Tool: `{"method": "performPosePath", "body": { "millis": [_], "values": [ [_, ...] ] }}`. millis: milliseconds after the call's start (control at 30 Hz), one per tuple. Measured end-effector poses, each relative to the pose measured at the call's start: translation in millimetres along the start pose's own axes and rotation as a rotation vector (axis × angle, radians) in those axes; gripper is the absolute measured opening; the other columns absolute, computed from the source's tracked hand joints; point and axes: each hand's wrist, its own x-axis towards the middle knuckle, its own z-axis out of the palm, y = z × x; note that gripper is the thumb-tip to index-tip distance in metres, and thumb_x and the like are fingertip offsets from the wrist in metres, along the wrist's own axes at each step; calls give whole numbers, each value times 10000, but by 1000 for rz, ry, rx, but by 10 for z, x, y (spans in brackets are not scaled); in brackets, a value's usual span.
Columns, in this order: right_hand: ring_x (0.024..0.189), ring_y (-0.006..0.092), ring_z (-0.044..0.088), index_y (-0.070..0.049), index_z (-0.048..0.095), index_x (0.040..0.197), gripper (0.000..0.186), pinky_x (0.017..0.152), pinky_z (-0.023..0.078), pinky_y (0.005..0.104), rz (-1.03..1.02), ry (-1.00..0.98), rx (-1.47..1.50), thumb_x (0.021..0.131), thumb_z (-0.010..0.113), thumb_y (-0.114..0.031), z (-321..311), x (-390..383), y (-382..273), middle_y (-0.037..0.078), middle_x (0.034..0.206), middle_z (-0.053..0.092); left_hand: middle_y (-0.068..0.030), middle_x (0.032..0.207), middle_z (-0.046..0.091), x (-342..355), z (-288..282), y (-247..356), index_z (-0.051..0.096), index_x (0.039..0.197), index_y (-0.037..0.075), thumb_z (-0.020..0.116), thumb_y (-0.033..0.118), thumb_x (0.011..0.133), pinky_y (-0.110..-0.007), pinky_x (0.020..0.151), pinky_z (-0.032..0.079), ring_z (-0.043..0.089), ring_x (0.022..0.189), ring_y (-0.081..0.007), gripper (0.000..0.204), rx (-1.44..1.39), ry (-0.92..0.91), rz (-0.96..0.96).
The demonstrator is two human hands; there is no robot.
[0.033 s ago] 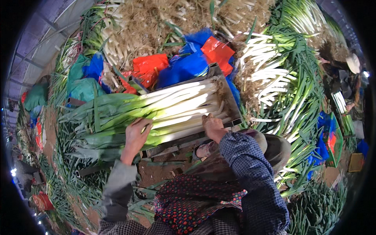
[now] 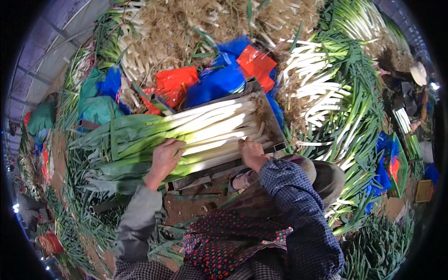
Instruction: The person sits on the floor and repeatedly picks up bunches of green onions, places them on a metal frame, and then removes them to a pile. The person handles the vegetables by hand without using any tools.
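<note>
A bundle of long leeks [image 2: 186,135], white stalks to the right and green leaves to the left, lies across a dark metal tray [image 2: 275,133] in front of me. My left hand [image 2: 164,156] rests on the bundle where white turns to green, fingers curled over the stalks. My right hand [image 2: 251,151] presses on the white stalk ends near the tray's right end. Both sleeves reach up from the lower edge, grey on the left, blue checked on the right.
Heaps of leeks [image 2: 326,93] with rooty ends surround me on all sides. Blue [image 2: 217,84] and red [image 2: 175,81] plastic bags lie behind the tray. A green crate [image 2: 396,165] stands at the right. Another person [image 2: 415,93] works at the far right. Bare soil shows below the tray.
</note>
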Motion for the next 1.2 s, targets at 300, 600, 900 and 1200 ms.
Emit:
{"method": "performPosePath", "body": {
  "millis": [300, 600, 900, 1200],
  "values": [
    [944, 390, 646, 44, 432, 1208, 443, 763, 555, 430, -11, -62, 4, 788, 566, 0, -191, -45, -38, 279, 1114, 536, -118, 937, 554, 48, 491, -194, 563, 1255, 106, 632, 188, 862, -416, 683, 493, 589, 851, -280, 407, 344, -437, 207],
    [1108, 351, 547, -6, 439, 1231, 354, 1027, 390, 464, -96, 161, -59, 906, 519, -120, -71, -50, 103, 189, 1296, 497, -100, 988, 528, -95, 508, -454, 545, 1280, 167, 565, 120, 837, -396, 655, 524, 592, 919, -275, 446, 425, -398, 158],
    [1396, 384, 221, -157, 174, 1504, 618, 1165, 282, 447, 61, -418, -5, 959, 433, -27, -289, 173, 69, 140, 1560, 160, -66, 983, 538, -274, 479, -407, 578, 1218, 140, 570, 159, 836, -366, 568, 551, 615, 670, -234, 383, 426, -276, 101],
    [1185, 383, 501, -26, 274, 1422, 713, 960, 536, 414, 28, -402, -227, 819, 650, 41, -363, 177, -54, 227, 1348, 415, -131, 1101, 562, -671, -278, -553, 624, 1063, 28, 651, 87, 713, -409, 791, 507, 591, 905, -296, 355, 443, 178, 81]
  ]
}}
